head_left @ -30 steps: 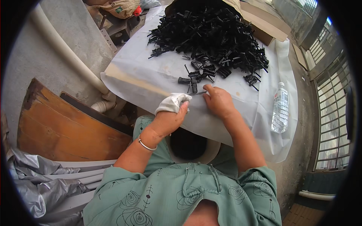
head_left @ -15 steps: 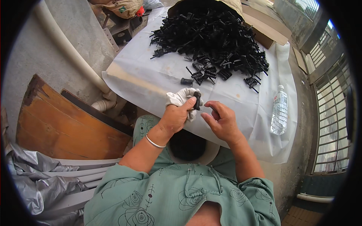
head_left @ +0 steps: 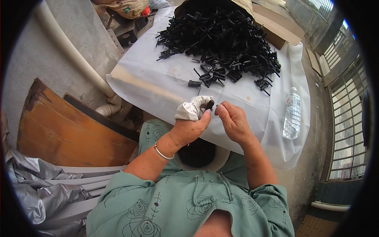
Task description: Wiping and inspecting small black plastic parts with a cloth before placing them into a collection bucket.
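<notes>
My left hand (head_left: 192, 123), with a white cloth glove over its fingers, is closed on a small black plastic part (head_left: 210, 104). Most of that part is hidden by the glove and thumb. Just to its right, my right hand (head_left: 234, 123) is bare and pinched shut, its fingertips close to the part's end. A tiny dark bit shows at the right fingertips, too small to name. Beyond both hands, a large heap of black plastic parts with thin stems (head_left: 217, 43) covers the far side of the table. One loose black piece (head_left: 194, 83) lies nearest the left hand.
White plastic sheeting (head_left: 138, 87) covers the table. A clear water bottle (head_left: 292, 114) lies at the right, and a cardboard box (head_left: 276, 29) sits behind the heap. Below the table edge, between my knees, is a round pale-rimmed container (head_left: 224, 158) with a dark inside.
The right hand has gone from spread finger and thumb to a closed pinch beside the part. My left hand has turned, so the glove now hides more of the part.
</notes>
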The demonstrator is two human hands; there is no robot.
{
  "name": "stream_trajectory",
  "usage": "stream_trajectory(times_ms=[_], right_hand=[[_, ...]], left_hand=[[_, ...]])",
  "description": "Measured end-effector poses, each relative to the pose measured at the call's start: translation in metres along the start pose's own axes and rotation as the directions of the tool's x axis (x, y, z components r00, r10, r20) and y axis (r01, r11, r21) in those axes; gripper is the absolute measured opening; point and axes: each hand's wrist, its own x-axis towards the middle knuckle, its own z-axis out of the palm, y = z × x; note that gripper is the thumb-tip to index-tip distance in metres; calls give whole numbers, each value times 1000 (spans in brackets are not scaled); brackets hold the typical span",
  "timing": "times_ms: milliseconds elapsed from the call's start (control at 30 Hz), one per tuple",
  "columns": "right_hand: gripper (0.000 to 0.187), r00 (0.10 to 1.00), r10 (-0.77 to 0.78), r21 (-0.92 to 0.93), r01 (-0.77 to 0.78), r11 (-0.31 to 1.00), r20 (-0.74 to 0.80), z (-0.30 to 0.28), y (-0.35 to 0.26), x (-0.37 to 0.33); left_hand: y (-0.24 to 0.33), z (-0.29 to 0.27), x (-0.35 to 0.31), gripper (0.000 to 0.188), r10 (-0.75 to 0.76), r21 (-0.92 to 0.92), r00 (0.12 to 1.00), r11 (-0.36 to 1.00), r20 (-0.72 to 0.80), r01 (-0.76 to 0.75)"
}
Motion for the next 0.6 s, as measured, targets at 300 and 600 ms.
stream_trajectory(times_ms=[300,600], right_hand=[[30,970,234,222,-244,944,69,16,8,-8],[13,973,184,-148,-163,976,143,-10,-2,-4]], left_hand=[[-3,3,0,30,357,528,931,776,80,-344],[0,-12,8,31,-23,-184,999,982,29,28]])
